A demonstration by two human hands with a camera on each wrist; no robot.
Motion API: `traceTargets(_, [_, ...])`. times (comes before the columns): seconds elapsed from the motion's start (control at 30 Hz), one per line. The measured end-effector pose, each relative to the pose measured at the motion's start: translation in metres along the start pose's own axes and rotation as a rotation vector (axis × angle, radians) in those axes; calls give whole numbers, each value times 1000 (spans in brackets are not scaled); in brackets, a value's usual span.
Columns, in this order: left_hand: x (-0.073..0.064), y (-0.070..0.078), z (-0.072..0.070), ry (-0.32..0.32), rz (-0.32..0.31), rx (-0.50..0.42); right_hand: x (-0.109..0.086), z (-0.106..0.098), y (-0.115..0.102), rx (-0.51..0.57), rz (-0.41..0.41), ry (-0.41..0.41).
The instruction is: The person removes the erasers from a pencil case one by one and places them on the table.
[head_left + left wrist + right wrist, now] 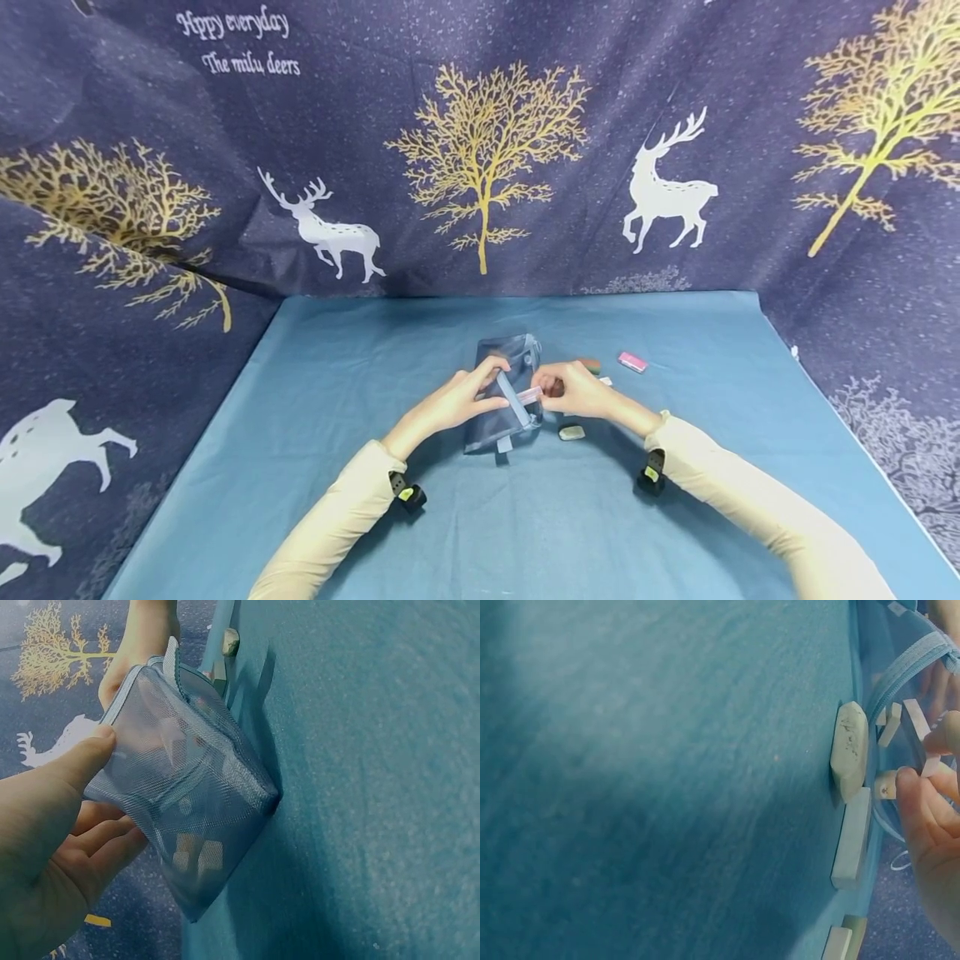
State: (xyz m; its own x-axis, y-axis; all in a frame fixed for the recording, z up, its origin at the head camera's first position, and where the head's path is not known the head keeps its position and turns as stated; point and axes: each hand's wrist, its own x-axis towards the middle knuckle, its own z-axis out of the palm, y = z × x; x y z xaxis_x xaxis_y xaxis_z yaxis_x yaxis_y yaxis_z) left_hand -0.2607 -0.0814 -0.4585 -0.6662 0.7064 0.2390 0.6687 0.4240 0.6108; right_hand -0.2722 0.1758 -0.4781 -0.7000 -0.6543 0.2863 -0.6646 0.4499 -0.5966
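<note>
A blue see-through mesh zip pouch (491,427) has its mouth facing right in the head view. My left hand (457,398) pinches the near layer of its edge between thumb and fingers, as the left wrist view (56,825) also shows. At the mouth, my right hand (573,389) pinches a pale pink eraser (530,395), its far end within the opening. Through the mesh, small pale blocks (199,853) show in a lower corner of the pouch. In the right wrist view the eraser (916,720) slants between thumb and fingertips of the right hand (934,825).
Right of the pouch lie a cream eraser (572,432), an orange and green eraser (591,365) and a bright pink one (632,362). A long pale eraser (853,840) is beside the cream one in the right wrist view. Dark patterned cloth (480,167) hangs behind the blue-covered table (360,350).
</note>
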Motion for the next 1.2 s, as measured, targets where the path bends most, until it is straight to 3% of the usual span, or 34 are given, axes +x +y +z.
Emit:
traceTargets(0.97, [-3, 7, -1, 10, -64, 27, -8, -12, 4, -46, 42, 38])
traceTargets(1.2, [-3, 7, 1, 18, -52, 45, -12, -16, 2, -33, 71, 39])
